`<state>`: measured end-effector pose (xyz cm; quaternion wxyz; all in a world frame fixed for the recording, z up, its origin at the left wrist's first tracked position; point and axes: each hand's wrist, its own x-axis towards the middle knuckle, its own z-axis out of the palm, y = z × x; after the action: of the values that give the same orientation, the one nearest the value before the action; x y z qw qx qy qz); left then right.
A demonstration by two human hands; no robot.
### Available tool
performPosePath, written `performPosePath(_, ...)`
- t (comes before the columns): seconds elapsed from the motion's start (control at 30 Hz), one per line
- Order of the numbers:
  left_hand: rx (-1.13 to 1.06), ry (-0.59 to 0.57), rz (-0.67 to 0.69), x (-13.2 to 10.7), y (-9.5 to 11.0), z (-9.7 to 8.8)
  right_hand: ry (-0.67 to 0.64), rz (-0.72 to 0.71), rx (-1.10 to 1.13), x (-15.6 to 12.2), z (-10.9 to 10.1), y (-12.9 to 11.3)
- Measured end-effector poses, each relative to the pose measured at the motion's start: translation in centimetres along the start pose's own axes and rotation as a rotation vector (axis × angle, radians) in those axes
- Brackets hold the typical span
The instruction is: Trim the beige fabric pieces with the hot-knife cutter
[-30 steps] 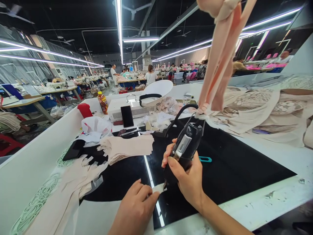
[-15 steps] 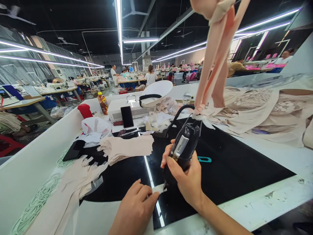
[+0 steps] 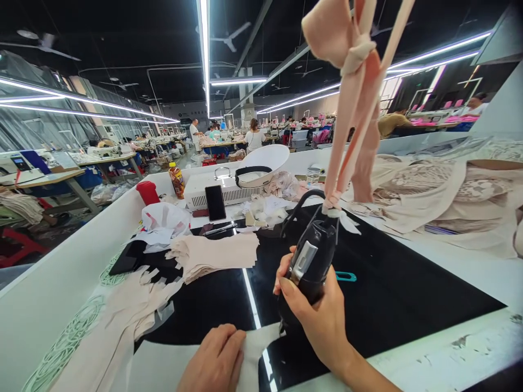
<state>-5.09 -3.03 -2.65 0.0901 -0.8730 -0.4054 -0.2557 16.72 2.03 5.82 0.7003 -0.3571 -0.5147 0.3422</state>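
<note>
My right hand (image 3: 314,310) is wrapped round a black hand-held cutting tool (image 3: 308,264), its tip down at the edge of a white fabric piece (image 3: 171,365) on the black table mat (image 3: 392,283). A pink cloth strip (image 3: 355,109) tied to the tool's top hangs from above. My left hand (image 3: 214,362) lies on the white fabric with its fingers pressed flat, just left of the tool tip. A lit white line (image 3: 251,299) runs through the mat between my hands.
A stack of beige cut pieces (image 3: 216,253) and beige scraps (image 3: 122,316) lie to the left. A phone (image 3: 215,202), a white box (image 3: 208,188), a white bowl-like lamp (image 3: 265,158) and a red cup (image 3: 147,192) stand at the back. Lace fabric (image 3: 441,185) is piled at right. Other workers sit far behind.
The view has tilted a little. My left hand has slid nearer to me along the white fabric, and more of the fabric now lies by the tool tip. The right hand keeps its grip.
</note>
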Motion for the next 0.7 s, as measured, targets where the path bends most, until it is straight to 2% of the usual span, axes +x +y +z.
performPosePath(0.23,-0.033,0.003,-0.026,1.0,-0.3,0.3,0.049,0.007,-0.017,-0.5,-0.6,-0.3)
performPosePath(0.4,-0.074,-0.058,-0.073,1.5,-0.1,1.0,0.045,-0.021,-0.021,-0.8,-0.8,-0.5)
performPosePath(0.53,-0.091,-0.126,-0.024,1.6,0.0,0.9,0.035,-0.038,-0.031,-1.1,-0.9,-0.8)
performPosePath(0.7,-0.052,-0.135,0.039,1.8,0.2,0.0,0.052,-0.071,-0.043,-1.3,-0.8,-1.1)
